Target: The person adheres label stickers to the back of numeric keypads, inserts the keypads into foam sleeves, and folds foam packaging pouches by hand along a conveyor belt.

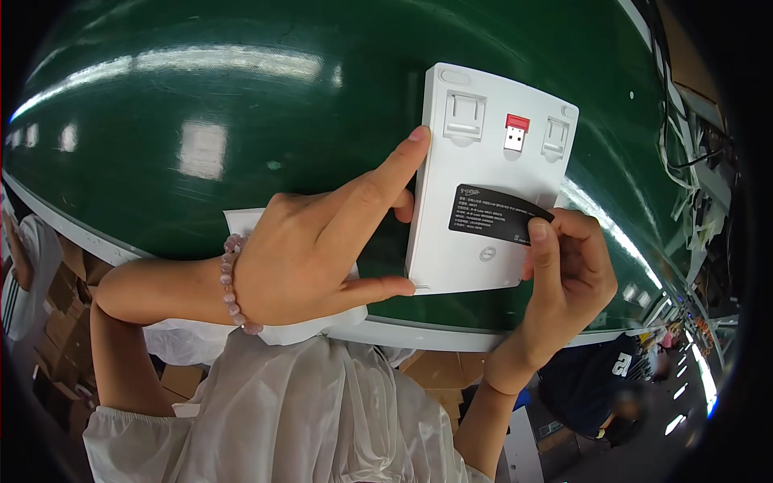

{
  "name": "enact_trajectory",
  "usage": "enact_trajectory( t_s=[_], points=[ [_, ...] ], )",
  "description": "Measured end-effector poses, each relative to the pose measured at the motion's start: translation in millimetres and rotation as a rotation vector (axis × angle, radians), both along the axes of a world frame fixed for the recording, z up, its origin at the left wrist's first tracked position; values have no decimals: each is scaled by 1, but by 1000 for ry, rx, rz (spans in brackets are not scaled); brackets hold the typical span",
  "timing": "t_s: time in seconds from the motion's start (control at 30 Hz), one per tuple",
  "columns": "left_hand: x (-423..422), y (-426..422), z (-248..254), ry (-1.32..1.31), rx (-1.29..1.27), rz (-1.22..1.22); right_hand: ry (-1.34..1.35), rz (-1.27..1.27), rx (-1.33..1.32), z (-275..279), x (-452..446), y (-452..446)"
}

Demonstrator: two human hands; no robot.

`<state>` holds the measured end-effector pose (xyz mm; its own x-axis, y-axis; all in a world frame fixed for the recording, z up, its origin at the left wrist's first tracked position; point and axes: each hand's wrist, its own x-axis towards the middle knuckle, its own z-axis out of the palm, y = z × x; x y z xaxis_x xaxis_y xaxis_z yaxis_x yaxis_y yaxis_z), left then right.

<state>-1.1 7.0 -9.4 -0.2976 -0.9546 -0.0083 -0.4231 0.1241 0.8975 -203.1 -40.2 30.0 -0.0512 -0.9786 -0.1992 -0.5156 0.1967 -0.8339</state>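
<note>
Around: glossy green table (pixel 266 121), red-and-silver USB receiver (pixel 516 133)
White flat plastic device (pixel 471 165): long axis points away from person
Left hand (pixel 302 249): spread, touches device edge
Right hand (pixel 568 278): pinches black printed label (pixel 491 215)

From where I'm standing, a black label (pixel 491 215) is showing rows of small white print against the white device (pixel 439 173); the rows are running mostly in Korean characters, with some Latin letters and digits mixed in, too small for me to be reading surely; a stylised white logo is sitting at the label's upper left, its name staying illegible; a tiny square mark is showing near the lower right, with what is looking like "Made" beside it, and the right hand (pixel 576 274) is covering the print beyond; a faint grey round mark (pixel 487 254) is showing on the device below the label, its lettering unreadable; on a person's dark top (pixel 576 382), white sideways digits are showing, looking like "25".
</note>
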Motion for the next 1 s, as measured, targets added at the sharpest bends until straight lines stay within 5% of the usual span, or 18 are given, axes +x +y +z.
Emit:
enact_trajectory(
  t_s=[1.0],
  points=[
    [-2, 3, -4, 31, -42, 3, 69, 110, -71, -4, 1, 0]
  ],
)
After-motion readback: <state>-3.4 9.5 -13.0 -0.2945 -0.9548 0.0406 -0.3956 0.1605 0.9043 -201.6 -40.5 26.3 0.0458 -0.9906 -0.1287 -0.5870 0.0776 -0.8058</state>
